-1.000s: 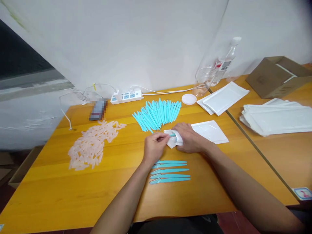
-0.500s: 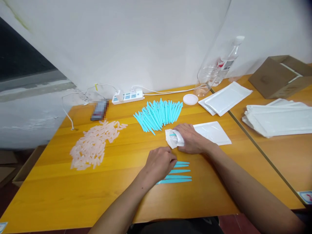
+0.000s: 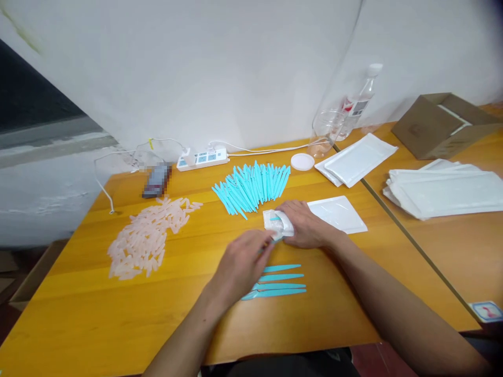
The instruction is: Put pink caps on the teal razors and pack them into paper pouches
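My right hand (image 3: 304, 226) rests on the table, closed on a small white pouch (image 3: 276, 222) with a teal piece showing at its mouth. Just left of the pouch's opening, my left hand (image 3: 241, 263) is pinched on a teal plastic stick; its fingers are slightly blurred. A short row of teal sticks (image 3: 281, 284) lies side by side on the wooden table (image 3: 118, 314) below both hands. Behind the pouch is a fanned pile of many teal sticks (image 3: 251, 184).
Pale pink caps (image 3: 145, 238) are heaped at the left. A flat white pouch (image 3: 338, 213) lies right of my hand, with more pouches (image 3: 356, 157) and a stack (image 3: 444, 191) beyond. At the back are a power strip (image 3: 202, 157), phone (image 3: 157, 178), round lid (image 3: 302, 161), bottle (image 3: 356, 104) and cardboard box (image 3: 440, 125).
My left hand left the pouch, dropped onto the row of teal sticks, and has come back up toward the pouch with one stick. The right hand stayed on the pouch.
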Demonstrator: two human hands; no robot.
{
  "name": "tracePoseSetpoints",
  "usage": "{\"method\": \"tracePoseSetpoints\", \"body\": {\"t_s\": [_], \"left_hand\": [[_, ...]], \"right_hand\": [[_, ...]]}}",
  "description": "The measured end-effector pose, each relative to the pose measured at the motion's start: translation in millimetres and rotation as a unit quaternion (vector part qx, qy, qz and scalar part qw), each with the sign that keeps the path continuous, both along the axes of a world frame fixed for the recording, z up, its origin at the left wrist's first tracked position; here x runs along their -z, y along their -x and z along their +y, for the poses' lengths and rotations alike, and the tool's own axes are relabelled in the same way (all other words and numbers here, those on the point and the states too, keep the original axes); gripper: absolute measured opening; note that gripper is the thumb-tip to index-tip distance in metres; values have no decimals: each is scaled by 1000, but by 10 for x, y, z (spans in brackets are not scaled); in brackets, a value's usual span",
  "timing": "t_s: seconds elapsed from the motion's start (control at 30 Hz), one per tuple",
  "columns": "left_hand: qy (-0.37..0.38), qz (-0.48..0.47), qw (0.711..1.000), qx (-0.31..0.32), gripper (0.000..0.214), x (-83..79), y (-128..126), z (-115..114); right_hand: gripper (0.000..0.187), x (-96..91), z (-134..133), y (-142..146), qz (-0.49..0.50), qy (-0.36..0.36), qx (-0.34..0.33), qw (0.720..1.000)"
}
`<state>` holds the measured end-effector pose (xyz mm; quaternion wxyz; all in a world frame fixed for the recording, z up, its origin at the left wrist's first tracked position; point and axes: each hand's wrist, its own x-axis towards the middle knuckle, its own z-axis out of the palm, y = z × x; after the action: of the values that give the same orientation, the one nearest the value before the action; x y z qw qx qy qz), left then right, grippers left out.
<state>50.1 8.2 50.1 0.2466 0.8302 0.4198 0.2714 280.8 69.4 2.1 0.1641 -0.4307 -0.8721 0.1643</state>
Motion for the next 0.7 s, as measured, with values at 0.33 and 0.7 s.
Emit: {"method": "tracePoseSetpoints", "body": {"t_s": [0.33,0.7], "left_hand": [[165,-259,917,-255,38,375,291,287],[-64,142,976,-151,22,384,-255,267]], "right_hand": [[49,-60,-16,37,16,20,2,1000],[53,-53,-73,159,23,8,-27,999]]}}
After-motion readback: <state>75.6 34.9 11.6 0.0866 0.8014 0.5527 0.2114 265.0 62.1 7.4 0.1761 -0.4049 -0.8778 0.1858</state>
